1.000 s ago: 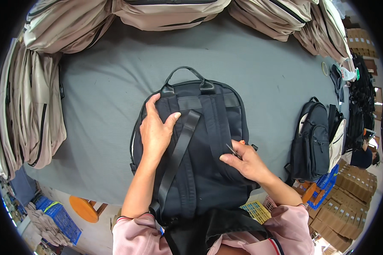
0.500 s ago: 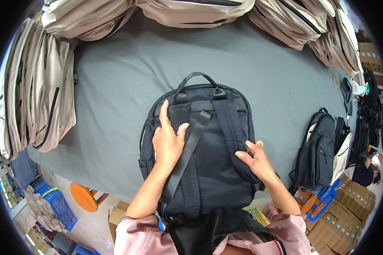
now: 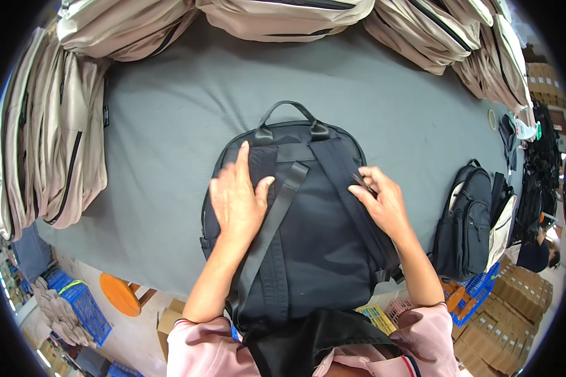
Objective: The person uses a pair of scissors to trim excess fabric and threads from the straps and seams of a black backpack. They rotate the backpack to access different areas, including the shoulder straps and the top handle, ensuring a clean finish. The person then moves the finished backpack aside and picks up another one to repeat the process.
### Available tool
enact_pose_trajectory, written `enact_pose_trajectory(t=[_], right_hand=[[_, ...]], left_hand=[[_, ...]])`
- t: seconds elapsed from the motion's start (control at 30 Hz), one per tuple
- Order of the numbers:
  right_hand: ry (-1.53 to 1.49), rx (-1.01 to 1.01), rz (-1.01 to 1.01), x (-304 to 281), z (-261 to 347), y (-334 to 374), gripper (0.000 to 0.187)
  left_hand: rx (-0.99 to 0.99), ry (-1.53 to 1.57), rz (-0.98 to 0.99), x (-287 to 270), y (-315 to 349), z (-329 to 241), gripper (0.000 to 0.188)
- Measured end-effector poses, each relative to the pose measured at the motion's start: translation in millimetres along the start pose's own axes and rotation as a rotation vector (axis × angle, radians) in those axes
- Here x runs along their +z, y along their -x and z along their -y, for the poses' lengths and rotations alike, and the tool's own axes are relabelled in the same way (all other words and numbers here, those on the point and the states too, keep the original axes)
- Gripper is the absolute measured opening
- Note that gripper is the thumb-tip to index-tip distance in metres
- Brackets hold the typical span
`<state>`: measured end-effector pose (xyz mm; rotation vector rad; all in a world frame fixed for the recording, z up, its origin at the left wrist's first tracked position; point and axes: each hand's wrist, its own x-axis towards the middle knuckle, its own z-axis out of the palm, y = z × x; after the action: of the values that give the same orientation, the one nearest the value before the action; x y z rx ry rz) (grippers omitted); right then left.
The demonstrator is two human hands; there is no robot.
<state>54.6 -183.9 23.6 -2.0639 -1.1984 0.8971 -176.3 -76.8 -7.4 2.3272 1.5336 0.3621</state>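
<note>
A black backpack (image 3: 324, 232) lies on the grey-covered table with its strap side up and its top handle pointing away from me. My left hand (image 3: 236, 204) rests open on the left shoulder strap, index finger stretched toward the top seam; its outer fingers are blurred. A webbing strap (image 3: 277, 213) runs slantwise just right of that thumb. Over the right shoulder strap (image 3: 343, 169), my right hand (image 3: 383, 198) is closed on small dark-bladed scissors (image 3: 360, 181), whose handle is mostly hidden in the palm.
Beige backpacks (image 3: 75, 138) stand in rows along the left and far table edges. At the right edge are a black backpack (image 3: 468, 220) and a black-and-beige one (image 3: 504, 217). An orange stool (image 3: 121, 294), blue crates (image 3: 85, 308) and cardboard boxes (image 3: 503, 333) occupy the floor.
My right hand has moved up along the right strap with the scissors. The left hand has shifted slightly left and turned flatter. The backpack sits a little farther left and away.
</note>
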Motion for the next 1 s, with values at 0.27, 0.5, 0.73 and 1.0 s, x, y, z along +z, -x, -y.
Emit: enact_pose_trajectory(t=[0.27,0.5,0.73,1.0], right_hand=[[0.118,-0.020,0.063,-2,6,-27,0.027],[0.124,-0.249,-0.142,11,33,-77,0.020],[0.063,-0.121,0.040,37,31,-138,0.020],[-0.119,0.151,0.227,32,35,-135,0.024]], left_hand=[[-0.037,0.197,0.002,10,-89,-6,0.038],[-0.013,0.317,-0.174,30,-89,-18,0.025],[0.136,0.541,0.056,23,-127,-13,0.032],[-0.193,0.924,0.726,42,-160,-6,0.021]])
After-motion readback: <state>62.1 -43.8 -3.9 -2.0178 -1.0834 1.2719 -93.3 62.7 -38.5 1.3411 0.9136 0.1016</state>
